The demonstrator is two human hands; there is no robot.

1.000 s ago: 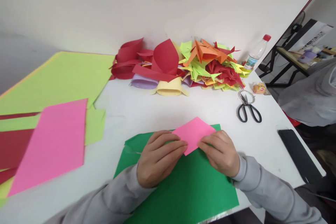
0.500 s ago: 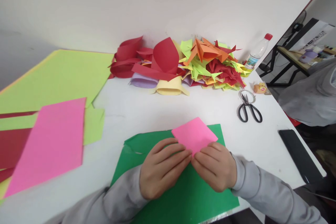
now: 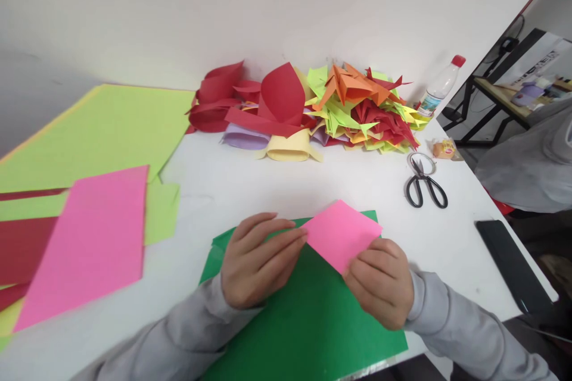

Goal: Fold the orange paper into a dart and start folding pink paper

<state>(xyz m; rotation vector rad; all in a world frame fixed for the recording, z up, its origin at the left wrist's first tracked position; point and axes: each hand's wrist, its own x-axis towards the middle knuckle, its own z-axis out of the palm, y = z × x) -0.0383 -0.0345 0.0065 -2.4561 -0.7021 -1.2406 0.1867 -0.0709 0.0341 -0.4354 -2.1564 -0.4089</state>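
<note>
A small folded pink paper square (image 3: 342, 232) is tilted like a diamond over the green sheet (image 3: 322, 321). My right hand (image 3: 382, 283) pinches its lower right edge, fingers closed together. At the square's left corner, the fingertips of my left hand (image 3: 263, 259) are pressed together, touching or nearly touching that corner; its thumb is hidden. The green sheet lies flat on the white table (image 3: 214, 181) under both hands.
Curled red, purple and cream papers and folded stars (image 3: 357, 107) pile against the wall. Scissors (image 3: 422, 181), a bottle (image 3: 438, 89), a wrapped snack (image 3: 444, 149) and a phone (image 3: 513, 265) are right. Large pink (image 3: 98, 238) and lime sheets (image 3: 107, 131) lie left.
My left hand has moved left and slightly up, from the square's bottom corner to its left corner. My right hand has shifted a little to the right with the pink square.
</note>
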